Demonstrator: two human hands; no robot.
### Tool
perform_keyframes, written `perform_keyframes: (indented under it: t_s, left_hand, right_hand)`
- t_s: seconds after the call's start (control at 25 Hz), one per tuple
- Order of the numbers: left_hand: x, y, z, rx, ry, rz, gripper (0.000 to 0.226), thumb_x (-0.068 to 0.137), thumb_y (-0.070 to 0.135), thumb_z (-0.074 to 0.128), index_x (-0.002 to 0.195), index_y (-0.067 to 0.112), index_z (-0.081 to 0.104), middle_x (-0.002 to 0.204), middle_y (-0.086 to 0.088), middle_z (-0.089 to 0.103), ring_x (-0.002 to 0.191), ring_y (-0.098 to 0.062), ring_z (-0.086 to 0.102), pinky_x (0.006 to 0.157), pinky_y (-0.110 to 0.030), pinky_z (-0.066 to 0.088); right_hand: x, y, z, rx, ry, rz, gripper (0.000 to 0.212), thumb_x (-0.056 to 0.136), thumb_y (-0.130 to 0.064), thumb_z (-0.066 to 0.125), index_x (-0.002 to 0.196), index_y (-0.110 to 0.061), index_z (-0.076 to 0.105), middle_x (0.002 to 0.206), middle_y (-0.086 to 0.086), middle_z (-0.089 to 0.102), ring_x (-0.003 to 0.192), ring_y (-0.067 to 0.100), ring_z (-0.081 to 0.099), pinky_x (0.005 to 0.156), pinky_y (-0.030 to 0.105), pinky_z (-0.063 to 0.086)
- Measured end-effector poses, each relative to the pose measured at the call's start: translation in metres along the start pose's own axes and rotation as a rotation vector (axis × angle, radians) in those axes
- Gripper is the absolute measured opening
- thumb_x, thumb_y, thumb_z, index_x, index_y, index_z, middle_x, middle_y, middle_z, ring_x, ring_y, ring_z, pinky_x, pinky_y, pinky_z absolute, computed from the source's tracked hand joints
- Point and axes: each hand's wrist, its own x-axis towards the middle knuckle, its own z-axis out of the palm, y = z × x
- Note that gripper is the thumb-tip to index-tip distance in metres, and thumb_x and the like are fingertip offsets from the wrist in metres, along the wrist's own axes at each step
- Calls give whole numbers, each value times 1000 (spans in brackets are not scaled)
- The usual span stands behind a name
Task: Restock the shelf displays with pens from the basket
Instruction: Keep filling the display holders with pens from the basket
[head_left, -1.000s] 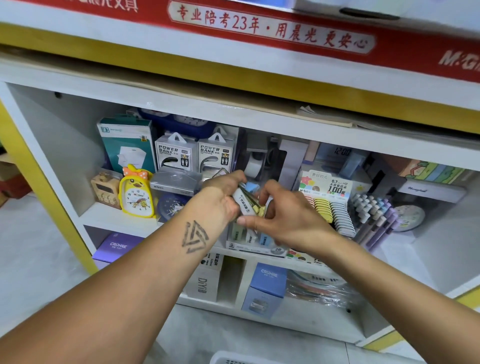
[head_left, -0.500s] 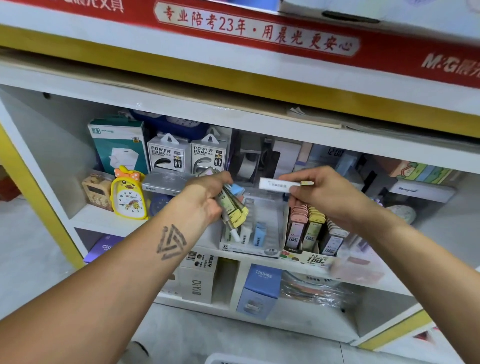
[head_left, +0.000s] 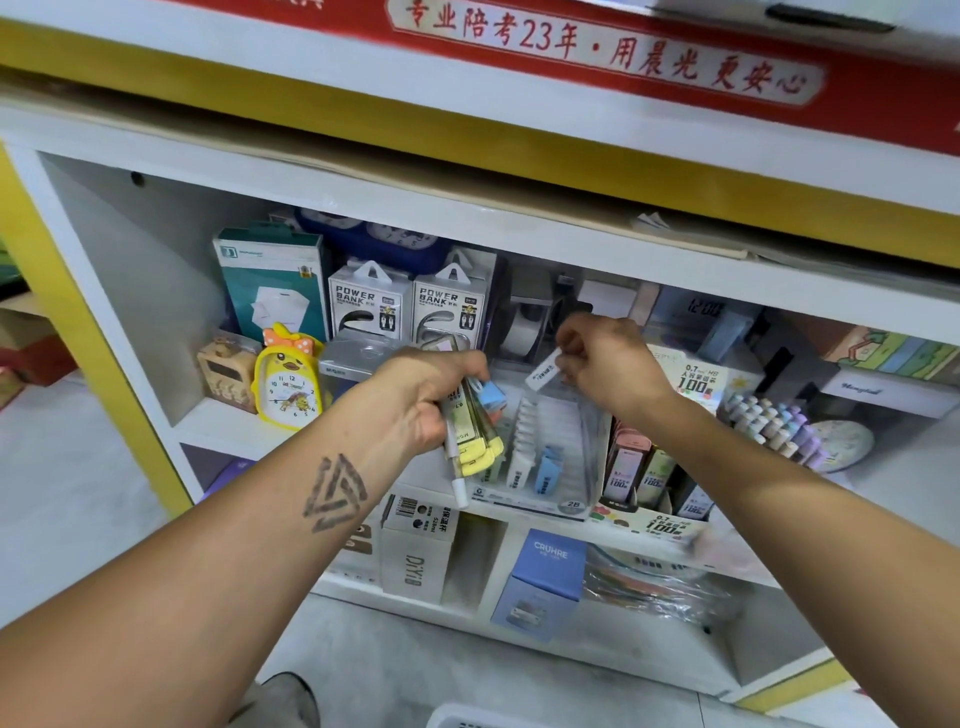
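Note:
My left hand (head_left: 423, 397) grips a bundle of small lead-refill cases (head_left: 475, 436), yellow, blue and white, pointing down in front of the shelf. My right hand (head_left: 605, 366) pinches one white case (head_left: 543, 370) by its upper end and holds it tilted over the back of a clear display box (head_left: 582, 457). That box stands on the shelf board and holds a few white and blue cases in its slots. The white basket (head_left: 467, 717) shows only as a rim at the bottom edge.
A cardboard display of 0.7 lead cases (head_left: 649, 483) stands right of the clear box, with pastel markers (head_left: 774, 426) beyond it. Power bank boxes (head_left: 410, 306), a tape dispenser (head_left: 527, 327) and a yellow duck clock (head_left: 288, 382) fill the left. Boxes (head_left: 545, 577) sit on the lower shelf.
My right hand pulled one white case out of the bundle, lifted it to the right, then brought it down and left over the clear display box. My left hand stayed put with the bundle.

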Motion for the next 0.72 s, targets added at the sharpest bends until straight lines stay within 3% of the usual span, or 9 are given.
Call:
perform_keyframes:
  t_s: [0.08, 0.2, 0.32, 0.48, 0.6, 0.68, 0.72]
  left_hand:
    - [0, 0, -3, 11, -11, 0, 11, 87, -6, 60, 90, 1, 53, 71, -23, 63, 54, -31, 64, 56, -42, 59]
    - [-3, 2, -4, 14, -16, -2, 10, 86, -7, 60, 88, 0, 53, 61, -22, 64, 48, -30, 64, 48, -40, 58]
    - [-4, 2, -5, 18, -18, -7, 11, 86, -6, 60, 89, 1, 53, 77, -24, 62, 51, -31, 64, 45, -38, 58]
    - [-2, 1, -8, 15, -40, -14, 13, 86, -6, 62, 93, 1, 53, 91, -24, 61, 64, -33, 64, 53, -41, 60]
    - [-3, 0, -9, 10, -62, -27, 10, 86, -6, 60, 89, 1, 53, 81, -23, 62, 62, -32, 64, 55, -41, 59]
    - [-5, -1, -9, 7, -82, -35, 8, 88, -5, 59, 87, 0, 53, 76, -23, 62, 59, -31, 64, 51, -39, 59]
    - [-6, -1, -8, 1, -98, -38, 7, 88, -5, 58, 87, 0, 54, 77, -23, 62, 61, -30, 64, 49, -38, 58]
  right_hand:
    - [5, -1, 3, 43, 13, 17, 13, 90, -9, 69, 103, -11, 67, 95, 10, 72, 82, 26, 71, 81, 42, 59]
    - [4, -3, 12, -18, -35, -18, 12, 88, -9, 71, 99, -13, 69, 92, 4, 71, 86, 22, 69, 81, 36, 58]
    - [2, -5, 23, -94, -143, -32, 10, 89, -9, 70, 94, -17, 67, 86, -1, 67, 84, 19, 65, 73, 28, 51]
    - [4, -3, 28, -193, -188, -48, 15, 87, -7, 71, 89, -22, 67, 83, -4, 64, 73, 10, 55, 61, 19, 38]
    - [6, -7, 29, -241, -288, -65, 22, 91, -5, 65, 105, -19, 75, 105, 2, 73, 91, 14, 65, 82, 24, 51]
    - [6, -13, 26, -268, -341, -71, 31, 94, -4, 60, 118, -18, 73, 121, 1, 71, 109, 18, 65, 95, 27, 50]
    - [5, -17, 23, -233, -331, -66, 32, 96, -6, 59, 122, -19, 71, 123, -1, 70, 110, 16, 64, 95, 24, 49]
